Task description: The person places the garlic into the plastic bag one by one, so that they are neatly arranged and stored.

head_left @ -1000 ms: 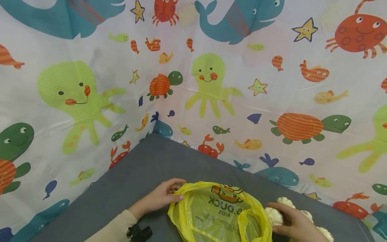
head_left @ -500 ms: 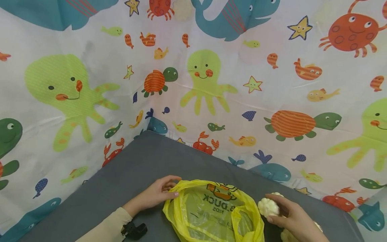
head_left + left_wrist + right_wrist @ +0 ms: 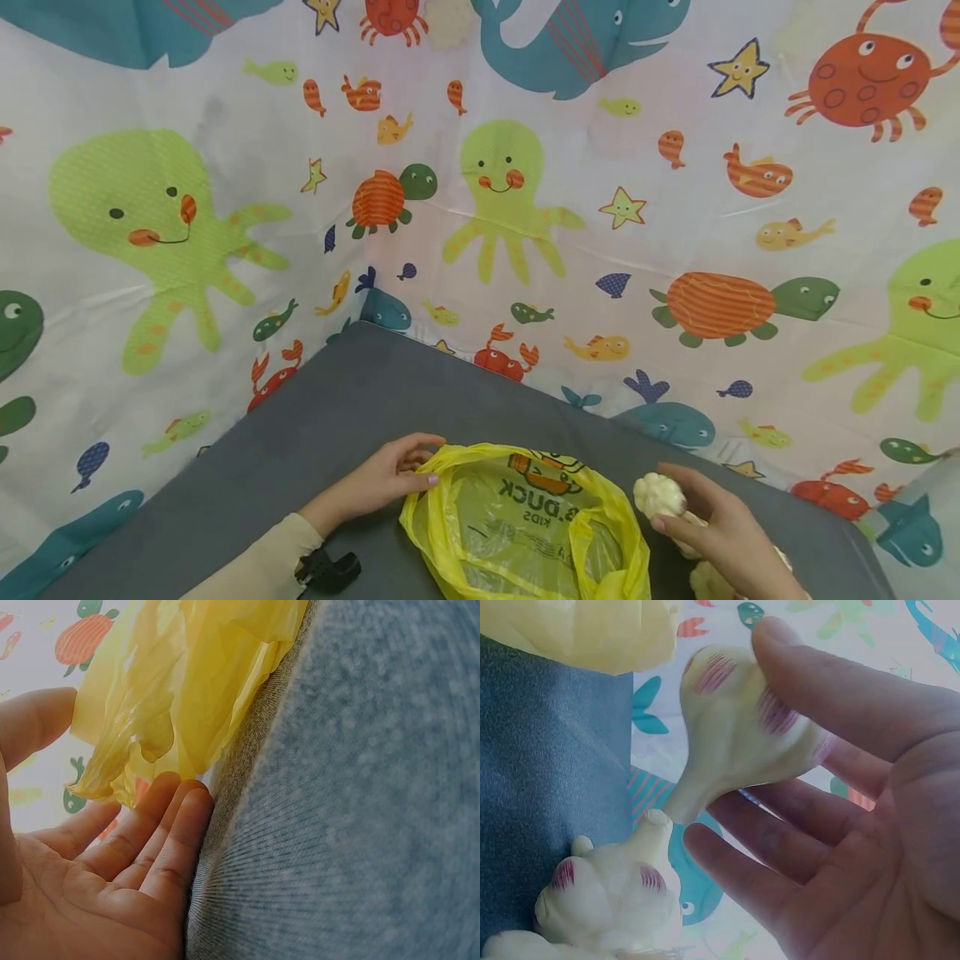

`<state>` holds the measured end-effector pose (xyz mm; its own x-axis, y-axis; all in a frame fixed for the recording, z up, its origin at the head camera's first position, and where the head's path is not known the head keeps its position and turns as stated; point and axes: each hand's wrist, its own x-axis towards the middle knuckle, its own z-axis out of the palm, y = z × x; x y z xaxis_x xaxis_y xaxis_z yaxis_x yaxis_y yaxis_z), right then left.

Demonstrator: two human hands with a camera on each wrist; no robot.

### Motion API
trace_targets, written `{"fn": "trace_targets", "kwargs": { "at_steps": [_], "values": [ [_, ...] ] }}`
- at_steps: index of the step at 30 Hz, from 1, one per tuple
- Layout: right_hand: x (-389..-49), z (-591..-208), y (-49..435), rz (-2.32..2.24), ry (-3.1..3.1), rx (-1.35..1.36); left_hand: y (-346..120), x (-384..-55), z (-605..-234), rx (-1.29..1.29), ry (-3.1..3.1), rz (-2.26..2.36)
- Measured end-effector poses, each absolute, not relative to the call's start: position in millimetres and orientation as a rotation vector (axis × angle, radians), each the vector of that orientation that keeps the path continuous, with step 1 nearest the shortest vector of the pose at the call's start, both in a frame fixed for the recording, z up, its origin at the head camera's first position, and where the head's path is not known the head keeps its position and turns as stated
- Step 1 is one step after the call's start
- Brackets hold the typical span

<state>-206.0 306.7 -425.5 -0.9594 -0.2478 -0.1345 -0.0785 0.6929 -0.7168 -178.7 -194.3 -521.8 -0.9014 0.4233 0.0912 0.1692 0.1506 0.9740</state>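
A yellow plastic bag [image 3: 525, 533] with duck lettering lies open-mouthed on the grey table in the head view. At its left rim my left hand [image 3: 397, 475] holds the edge, with the thumb on one side and the fingers on the other. In the left wrist view the bag's crumpled edge [image 3: 150, 712] lies between thumb and fingers. To the right of the bag my right hand [image 3: 723, 521] grips a garlic bulb [image 3: 739, 720], cream with purple streaks, stem pointing down toward another bulb in the right wrist view.
More garlic bulbs [image 3: 607, 892] lie beneath the right hand, partly hidden by it. A black wrist strap [image 3: 330, 568] sits on the left wrist. White curtains [image 3: 435, 183] printed with sea animals stand behind and left of the grey table [image 3: 375, 392].
My right hand has lifted the garlic bulb off the others and moved it slightly up beside the bag. The left hand stays at the bag's rim. The head view has shifted a little.
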Motion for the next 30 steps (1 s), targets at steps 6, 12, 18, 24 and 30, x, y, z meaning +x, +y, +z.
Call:
{"fn": "trace_targets", "kwargs": {
  "at_steps": [6, 12, 18, 24, 30],
  "values": [
    [-204.5, -426.7, 300.1, -1.121, 2.737, -0.288, -196.7, -178.3, -520.4, 0.584, 2.225, 1.824],
    [-200.4, -424.0, 291.7, -1.069, 2.789, -0.283, -194.8, -178.6, -520.8, 0.584, 2.197, 1.829],
    [-202.0, -419.2, 281.2, -1.059, 2.817, -0.353, -195.3, -179.0, -522.0, 0.577, 2.179, 1.852],
    [-203.3, -416.0, 270.5, -1.137, 2.789, -0.423, -195.8, -178.4, -521.6, 0.573, 2.182, 1.854],
    [-204.8, -413.5, 258.4, -1.136, 2.772, -0.406, -197.4, -179.1, -521.1, 0.568, 2.159, 1.862]
  ]
}}
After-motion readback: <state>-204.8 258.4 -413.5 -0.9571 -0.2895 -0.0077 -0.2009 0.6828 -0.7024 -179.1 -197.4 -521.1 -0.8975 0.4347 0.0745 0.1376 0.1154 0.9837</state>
